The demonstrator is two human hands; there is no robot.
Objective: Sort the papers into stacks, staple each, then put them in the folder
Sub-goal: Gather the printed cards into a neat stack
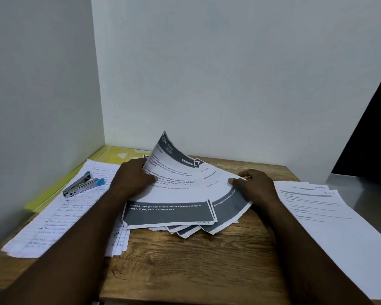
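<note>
A fanned pile of printed sheets with dark grey bands (180, 201) lies in the middle of the wooden table (185, 260). My left hand (132, 179) grips the left edge of the top sheets, which curl upward at the back. My right hand (255, 186) pinches the right edge of the same pile. A stack of handwritten lined pages (59, 216) lies at the left, with a silver stapler with blue ends (81, 184) resting on it. A yellow folder (110, 157) sits under those pages against the wall. A stack of white printed forms (330, 219) lies at the right.
White walls close off the left side and the back of the table. A dark opening (374, 128) shows at the far right. Bare wood lies in front of the fanned pile, near the table's front edge.
</note>
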